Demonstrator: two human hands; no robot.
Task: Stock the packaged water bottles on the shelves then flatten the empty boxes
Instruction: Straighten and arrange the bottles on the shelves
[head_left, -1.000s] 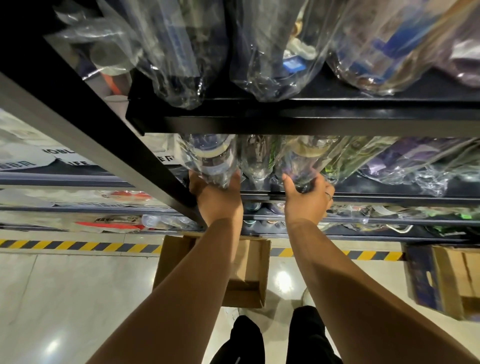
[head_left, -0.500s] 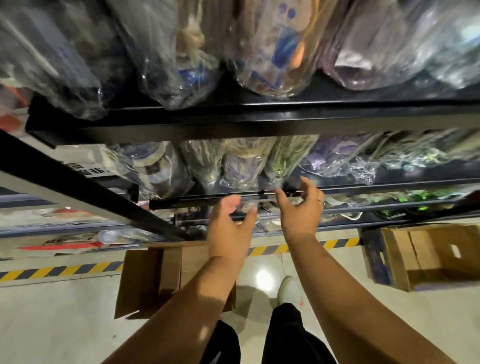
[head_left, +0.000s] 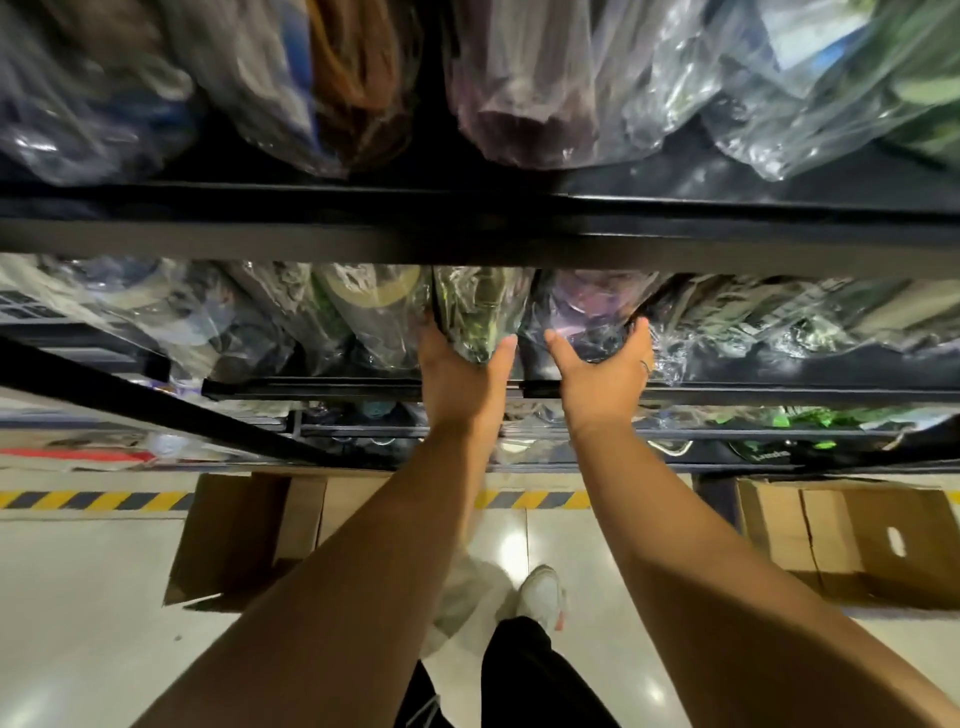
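Note:
Plastic-wrapped water bottles lie in a row on a black shelf (head_left: 753, 392). My left hand (head_left: 460, 376) cups the end of a green packaged bottle (head_left: 480, 317). My right hand (head_left: 602, 379) cups the end of a purple packaged bottle (head_left: 587, 312) beside it. Both bottles rest on the shelf, ends toward me. More wrapped bottles (head_left: 519, 93) fill the shelf above. An open cardboard box (head_left: 234, 535) stands on the floor below my left arm.
A second open cardboard box (head_left: 852, 545) sits on the floor at the right. A black diagonal shelf brace (head_left: 130, 400) crosses at the left. Yellow-black tape (head_left: 93, 500) lines the floor under the rack. A white plastic wrap (head_left: 467, 597) and my shoe (head_left: 543, 592) are below.
Half a second ago both hands were open and off the shelf. They have moved right and forward and now grip two neighbouring bottles further along the row.

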